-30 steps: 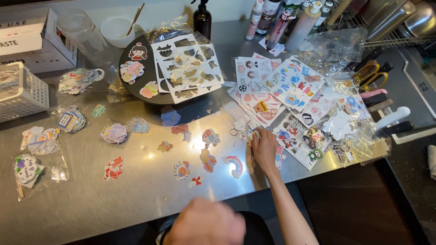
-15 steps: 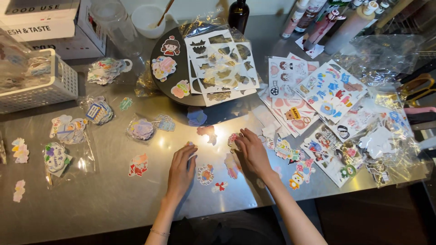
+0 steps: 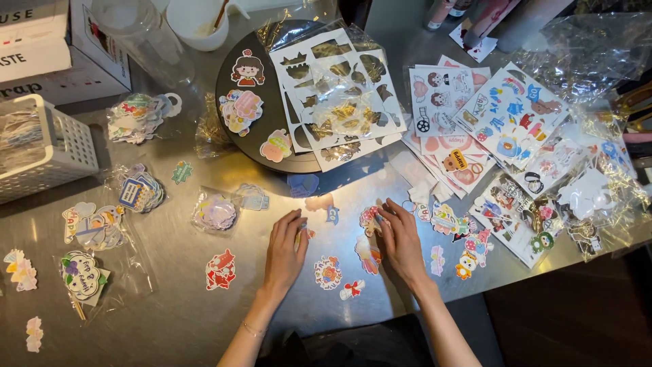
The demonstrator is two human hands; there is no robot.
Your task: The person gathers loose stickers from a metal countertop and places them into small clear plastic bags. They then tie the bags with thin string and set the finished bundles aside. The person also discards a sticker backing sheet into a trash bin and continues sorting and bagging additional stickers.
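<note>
Both hands are laid flat, fingers loosely spread, near the front edge of the brushed-metal surface (image 3: 170, 299). The left hand (image 3: 284, 255) touches a small glossy sticker (image 3: 303, 233); the right hand (image 3: 401, 241) touches another die-cut sticker (image 3: 370, 219). Bare room is seen only between the scattered stickers.

Gleaming grey and brushed across the steel table (image 3: 170, 299). Showing black on the round tray (image 3: 234, 129), with gold cut-out shapes on clear sheets (image 3: 336, 95) over it. Glowing red on a sticker (image 3: 221, 269) below the tray, pale lilac on a bagged one (image 3: 215, 212), white on the slatted basket (image 3: 58, 146) left of the tray.
</note>
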